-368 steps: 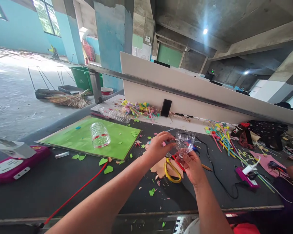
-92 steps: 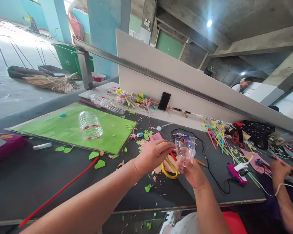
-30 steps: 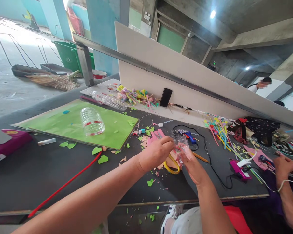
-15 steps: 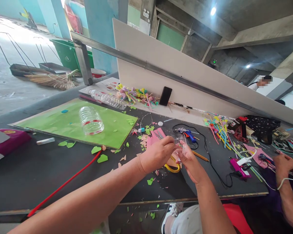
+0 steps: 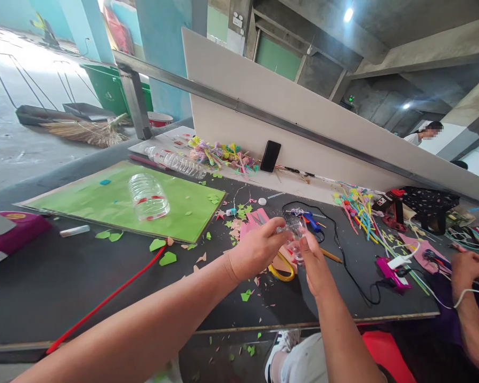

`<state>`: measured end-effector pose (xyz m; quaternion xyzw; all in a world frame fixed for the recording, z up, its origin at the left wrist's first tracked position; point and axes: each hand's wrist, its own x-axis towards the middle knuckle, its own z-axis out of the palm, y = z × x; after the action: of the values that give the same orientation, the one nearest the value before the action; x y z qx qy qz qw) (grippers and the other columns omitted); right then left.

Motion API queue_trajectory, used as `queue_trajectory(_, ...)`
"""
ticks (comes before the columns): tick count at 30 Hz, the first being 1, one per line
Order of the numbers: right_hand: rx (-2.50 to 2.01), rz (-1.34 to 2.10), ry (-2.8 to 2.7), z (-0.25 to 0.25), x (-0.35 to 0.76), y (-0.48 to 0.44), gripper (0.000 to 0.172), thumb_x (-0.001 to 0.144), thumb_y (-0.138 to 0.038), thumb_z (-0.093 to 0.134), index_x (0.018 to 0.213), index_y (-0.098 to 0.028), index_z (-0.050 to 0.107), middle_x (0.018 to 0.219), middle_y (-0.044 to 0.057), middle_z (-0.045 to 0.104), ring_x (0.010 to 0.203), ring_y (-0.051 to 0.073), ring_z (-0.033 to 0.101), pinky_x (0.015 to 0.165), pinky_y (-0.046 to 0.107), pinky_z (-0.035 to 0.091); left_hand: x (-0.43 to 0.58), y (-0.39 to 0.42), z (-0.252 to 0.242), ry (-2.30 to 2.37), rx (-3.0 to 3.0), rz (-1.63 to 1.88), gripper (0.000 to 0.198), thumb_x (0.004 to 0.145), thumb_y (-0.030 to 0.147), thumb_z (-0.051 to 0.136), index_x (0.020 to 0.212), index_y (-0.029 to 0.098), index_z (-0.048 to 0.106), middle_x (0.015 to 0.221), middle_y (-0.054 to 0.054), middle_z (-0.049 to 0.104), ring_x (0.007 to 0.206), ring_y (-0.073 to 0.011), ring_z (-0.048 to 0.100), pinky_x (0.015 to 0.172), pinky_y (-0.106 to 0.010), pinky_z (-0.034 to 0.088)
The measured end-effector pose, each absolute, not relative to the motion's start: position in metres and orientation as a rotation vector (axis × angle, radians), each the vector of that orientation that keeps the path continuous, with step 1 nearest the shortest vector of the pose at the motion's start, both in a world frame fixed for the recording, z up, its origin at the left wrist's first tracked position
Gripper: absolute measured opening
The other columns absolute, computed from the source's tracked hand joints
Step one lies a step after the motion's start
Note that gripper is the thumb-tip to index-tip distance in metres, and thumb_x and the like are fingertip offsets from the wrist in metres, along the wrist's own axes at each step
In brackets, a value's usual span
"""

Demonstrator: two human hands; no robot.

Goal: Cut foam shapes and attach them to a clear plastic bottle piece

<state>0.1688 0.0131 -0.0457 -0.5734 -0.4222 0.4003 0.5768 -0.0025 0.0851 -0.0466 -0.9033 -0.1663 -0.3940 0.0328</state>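
My right hand (image 5: 314,260) is closed around a clear plastic bottle piece (image 5: 298,234) with some red on it. The fingers of my left hand (image 5: 261,247) are bent together at the near side of the same piece, gripping it. Yellow-handled scissors (image 5: 282,274) lie under my hands, their blades over pink paper (image 5: 247,229). Just beyond my hands rests a blue glue gun (image 5: 312,222) with a black cord. A large clear bottle section (image 5: 147,197) lies on green paper (image 5: 96,199) to the left.
Green and pink paper scraps (image 5: 245,296) litter the dark table (image 5: 135,298). A phone (image 5: 270,156) leans against the white divider. Colourful stems (image 5: 359,213) and a pink power strip (image 5: 393,274) lie right. A co-worker's hand (image 5: 471,266) is at the far right.
The clear bottle piece has turned in my hands and shows more red. My right fingers have shifted around it, and my left fingers have loosened a little from their pinch.
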Motion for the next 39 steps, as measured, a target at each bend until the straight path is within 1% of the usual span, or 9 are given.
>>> queue_trajectory(2, -1.341, 0.885, -0.978, -0.046, 0.170, 0.014, 0.070, 0.080, -0.065, 0.059, 0.134, -0.024, 0.045, 0.097, 0.006, 0.069, 0.068, 0.017, 0.059, 0.061, 0.029, 0.046, -0.003, 0.086, -0.046, -0.594, -2.723, -1.180, 0.032, 0.091, 0.010, 0.039, 0.119, 0.016, 0.054, 0.119, -0.014, 0.055, 0.112, -0.0231, 0.055, 0.080, -0.031, 0.053)
queue_trajectory(5, -1.365, 0.797, -0.971, -0.048, 0.173, 0.016, 0.070, 0.079, -0.065, 0.059, 0.133, -0.022, 0.046, 0.090, 0.004, 0.069, 0.059, 0.014, 0.055, 0.061, 0.030, 0.046, -0.003, 0.086, -0.044, -0.680, -2.659, -1.143, 0.028, 0.093, 0.013, 0.039, 0.114, 0.016, 0.057, 0.114, -0.013, 0.057, 0.091, -0.0191, 0.060, 0.072, -0.031, 0.051)
queue_trajectory(8, -1.393, 0.729, -0.956, -0.049, 0.175, 0.016, 0.070, 0.078, -0.066, 0.059, 0.132, -0.023, 0.048, 0.083, 0.002, 0.069, 0.055, 0.014, 0.053, 0.059, 0.029, 0.046, -0.004, 0.085, -0.041, -0.664, -2.652, -1.139, 0.024, 0.093, 0.015, 0.041, 0.106, 0.017, 0.061, 0.103, -0.010, 0.061, 0.082, -0.0176, 0.059, 0.072, -0.031, 0.048)
queue_trajectory(12, -1.387, 0.753, -0.941, -0.048, 0.176, 0.014, 0.066, 0.080, -0.066, 0.057, 0.130, -0.023, 0.050, 0.083, 0.001, 0.068, 0.055, 0.014, 0.053, 0.058, 0.028, 0.046, -0.005, 0.086, -0.037, -0.636, -2.680, -1.208, 0.018, 0.092, 0.016, 0.045, 0.097, 0.018, 0.063, 0.088, -0.006, 0.066, 0.080, -0.0186, 0.059, 0.074, -0.032, 0.044)
queue_trajectory(16, -1.372, 0.807, -0.930, -0.047, 0.176, 0.014, 0.067, 0.080, -0.066, 0.057, 0.130, -0.022, 0.050, 0.081, 0.002, 0.068, 0.055, 0.013, 0.054, 0.058, 0.028, 0.046, -0.006, 0.087, -0.034, -0.641, -2.675, -1.298, 0.019, 0.094, 0.019, 0.046, 0.096, 0.015, 0.064, 0.082, -0.006, 0.068, 0.076, -0.0182, 0.060, 0.074, -0.032, 0.044)
queue_trajectory(23, -1.375, 0.777, -0.983, -0.050, 0.177, 0.016, 0.070, 0.079, -0.067, 0.057, 0.131, -0.022, 0.049, 0.077, 0.001, 0.067, 0.053, 0.014, 0.053, 0.055, 0.029, 0.043, -0.011, 0.087, -0.026, -0.637, -2.749, -1.235, 0.028, 0.096, 0.024, 0.045, 0.118, 0.014, 0.060, 0.088, -0.008, 0.069, 0.081, -0.0189, 0.063, 0.075, -0.032, 0.045)
queue_trajectory(28, -1.407, 0.684, -1.070, -0.050, 0.177, 0.015, 0.066, 0.080, -0.064, 0.058, 0.131, -0.023, 0.050, 0.086, 0.004, 0.070, 0.055, 0.015, 0.054, 0.056, 0.030, 0.044, -0.016, 0.090, -0.023, -0.665, -2.811, -1.131, 0.036, 0.095, 0.027, 0.049, 0.128, 0.015, 0.055, 0.090, -0.008, 0.069, 0.086, -0.0202, 0.064, 0.077, -0.032, 0.046)
queue_trajectory(33, -1.446, 0.636, -1.147, -0.052, 0.179, 0.013, 0.060, 0.082, -0.060, 0.059, 0.130, -0.025, 0.052, 0.086, 0.004, 0.071, 0.054, 0.014, 0.054, 0.056, 0.029, 0.047, -0.019, 0.093, -0.023, -0.643, -2.852, -1.084, 0.032, 0.096, 0.029, 0.046, 0.122, 0.017, 0.061, 0.086, -0.007, 0.068, 0.085, -0.0203, 0.064, 0.079, -0.034, 0.046)
queue_trajectory(39, -1.436, 0.647, -1.157, -0.052, 0.178, 0.012, 0.062, 0.083, -0.058, 0.059, 0.134, -0.024, 0.049, 0.091, 0.006, 0.071, 0.066, 0.018, 0.062, 0.058, 0.030, 0.049, -0.019, 0.096, -0.024, -0.644, -2.877, -1.176, 0.028, 0.095, 0.027, 0.047, 0.110, 0.016, 0.068, 0.086, -0.008, 0.070, 0.084, -0.0192, 0.065, 0.079, -0.032, 0.047)
